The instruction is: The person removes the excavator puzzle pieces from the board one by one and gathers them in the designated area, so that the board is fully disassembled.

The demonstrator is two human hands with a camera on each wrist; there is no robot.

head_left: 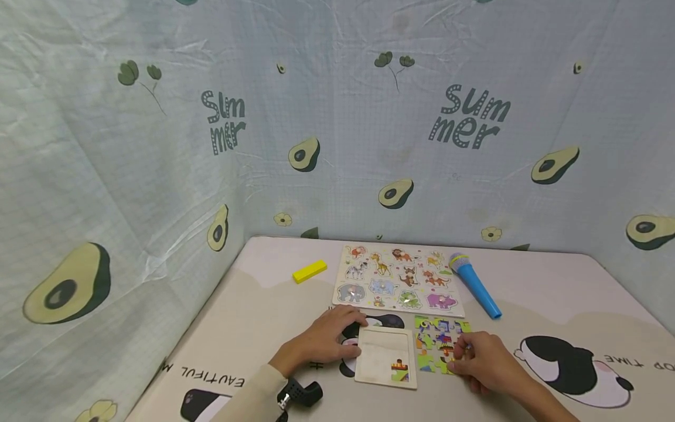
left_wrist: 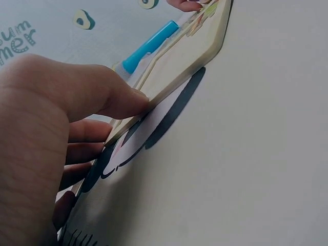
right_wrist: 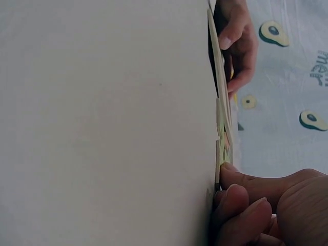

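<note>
A shallow wooden puzzle tray [head_left: 375, 355] lies on the table with a few joined pieces [head_left: 400, 370] in its lower right corner. My left hand [head_left: 328, 335] grips the tray's left side, the thumb on its edge [left_wrist: 134, 105] and the other fingers by the upper corner. Right of the tray lies a patch of colourful jigsaw pieces [head_left: 433, 339]. At that patch's lower right edge, my right hand [head_left: 486, 360] pinches a puzzle piece [right_wrist: 224, 163] between thumb and curled fingers. The fingers partly hide this piece.
Behind the tray lies a larger animal peg board [head_left: 398, 278]. A blue toy microphone [head_left: 477, 287] rests at its right, and a yellow block [head_left: 310, 271] sits to its left. A printed curtain [head_left: 337, 117] hangs around the table's back and left side.
</note>
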